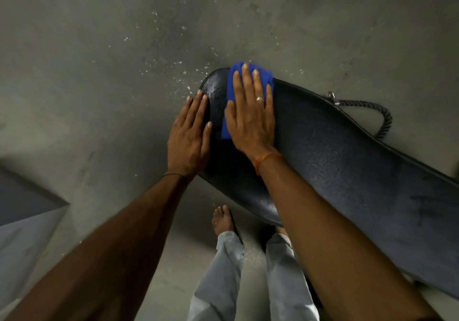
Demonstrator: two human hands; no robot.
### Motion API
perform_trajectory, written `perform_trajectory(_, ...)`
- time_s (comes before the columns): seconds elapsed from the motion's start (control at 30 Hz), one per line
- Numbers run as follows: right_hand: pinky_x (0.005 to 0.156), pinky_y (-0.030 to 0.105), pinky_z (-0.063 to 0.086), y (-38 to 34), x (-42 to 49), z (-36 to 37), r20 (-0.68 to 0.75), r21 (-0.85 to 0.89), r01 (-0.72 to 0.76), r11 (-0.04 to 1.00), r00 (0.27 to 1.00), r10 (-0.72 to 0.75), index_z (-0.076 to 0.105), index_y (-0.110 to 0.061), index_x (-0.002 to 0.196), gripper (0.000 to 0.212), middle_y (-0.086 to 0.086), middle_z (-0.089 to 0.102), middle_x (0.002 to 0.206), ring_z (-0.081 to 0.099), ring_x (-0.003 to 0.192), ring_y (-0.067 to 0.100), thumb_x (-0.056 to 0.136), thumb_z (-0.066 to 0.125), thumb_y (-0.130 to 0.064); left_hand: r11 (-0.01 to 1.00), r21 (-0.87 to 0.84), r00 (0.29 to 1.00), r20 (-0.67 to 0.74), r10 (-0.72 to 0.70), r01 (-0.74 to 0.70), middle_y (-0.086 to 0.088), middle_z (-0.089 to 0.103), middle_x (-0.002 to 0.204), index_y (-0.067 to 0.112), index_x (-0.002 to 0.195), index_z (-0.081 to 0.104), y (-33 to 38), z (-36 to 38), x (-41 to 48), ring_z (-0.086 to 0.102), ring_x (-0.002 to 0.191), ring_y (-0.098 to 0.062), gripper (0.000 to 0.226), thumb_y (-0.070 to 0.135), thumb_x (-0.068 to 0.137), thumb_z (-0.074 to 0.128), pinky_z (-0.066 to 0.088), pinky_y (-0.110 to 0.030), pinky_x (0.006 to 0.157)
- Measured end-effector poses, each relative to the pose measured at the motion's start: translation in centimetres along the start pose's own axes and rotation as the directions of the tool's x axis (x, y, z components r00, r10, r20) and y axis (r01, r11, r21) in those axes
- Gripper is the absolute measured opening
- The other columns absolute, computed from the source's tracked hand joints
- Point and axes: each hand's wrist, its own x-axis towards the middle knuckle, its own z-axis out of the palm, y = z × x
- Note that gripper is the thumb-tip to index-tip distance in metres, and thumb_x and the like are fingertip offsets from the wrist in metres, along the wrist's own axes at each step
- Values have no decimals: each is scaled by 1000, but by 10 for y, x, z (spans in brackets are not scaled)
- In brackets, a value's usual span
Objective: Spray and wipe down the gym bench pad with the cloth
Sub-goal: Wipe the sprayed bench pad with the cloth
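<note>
Black pad (335, 152): textured, runs from mid-frame out to the right edge, wet beads on its rounded left end
Cloth (237, 72): blue, folded, lying on the pad's left end
Right hand (250, 119): flat on the cloth, fingers straight and spread, pressing down, not gripping
Left hand (188, 134): released too, fingers straight, resting on the pad's left rim just beside the cloth
Floor (99, 60): grey concrete, pretty dim, pale specks (154, 67) scattered past the pad's tip
Rope (382, 117): dark loop off a metal clip (332, 96) at the pad's far edge
Below: bare foot (222, 221), pale trousers (218, 283)
</note>
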Motion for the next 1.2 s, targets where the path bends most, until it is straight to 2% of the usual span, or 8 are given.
perform_trajectory(0.07,131,49,7,1,-33,1,27,28,124,992,992,-125,14,-16,165,62,6,7,174,5,161,25,108,19,-39,1000,-3,1000,10,2,-2,-5,17,170,12,161,22,0,-1,0,10,158,-17,59,37,108,24,16,-36,129)
perform_trajectory(0.17,131,45,12,11,-64,-4,40,455,145,878,982,-183,36,-16,158,55,1,27,169,18,158,16,108,25,-35,1000,-7,999,32,-3,4,-6,19,169,11,161,23,1,-2,1,12,158,-19,60,39,108,22,21,-42,128)
perform_trajectory(0.27,121,40,39,39,-69,-20,-111,694,16,719,990,85,62,-11,139,40,2,57,150,49,142,14,107,42,-23,996,-69,999,27,-46,47,-6,23,168,11,159,28,9,-7,0,15,157,-21,58,36,107,27,21,-46,127)
perform_trajectory(0.4,126,40,31,82,-68,-16,-164,434,-161,886,953,254,56,-12,146,44,2,51,156,42,149,20,104,42,-12,967,-217,985,-78,-153,133,-7,30,165,11,155,37,53,-10,-4,22,156,-21,52,29,106,38,20,-45,128)
perform_trajectory(0.53,131,38,16,90,-70,1,-108,132,-176,976,976,191,38,-13,158,53,2,31,168,25,157,21,105,35,-15,1000,-3,1000,12,-6,6,-5,15,170,15,161,23,91,14,-6,8,159,-25,62,41,106,36,13,-46,129)
perform_trajectory(0.8,129,44,23,87,-73,-1,-129,162,-162,973,974,184,38,-9,157,52,8,33,167,26,157,25,106,37,-21,953,303,999,38,-9,-4,-11,7,170,13,162,20,75,13,-32,6,158,-31,61,41,108,33,11,-49,129)
perform_trajectory(0.93,128,45,23,85,-76,3,-102,123,154,980,985,-142,39,-9,157,56,8,33,167,28,156,26,103,44,-24,972,233,996,93,-3,-19,-10,14,169,11,160,21,62,8,-12,11,158,-28,59,36,108,35,13,-46,129)
perform_trajectory(1.2,129,45,18,85,-71,1,-29,43,124,991,992,-123,25,-13,163,60,4,19,172,18,159,24,105,35,-26,989,140,978,196,-76,48,-4,3,172,17,163,9,56,-6,63,-3,159,-22,71,55,106,27,0,-45,130)
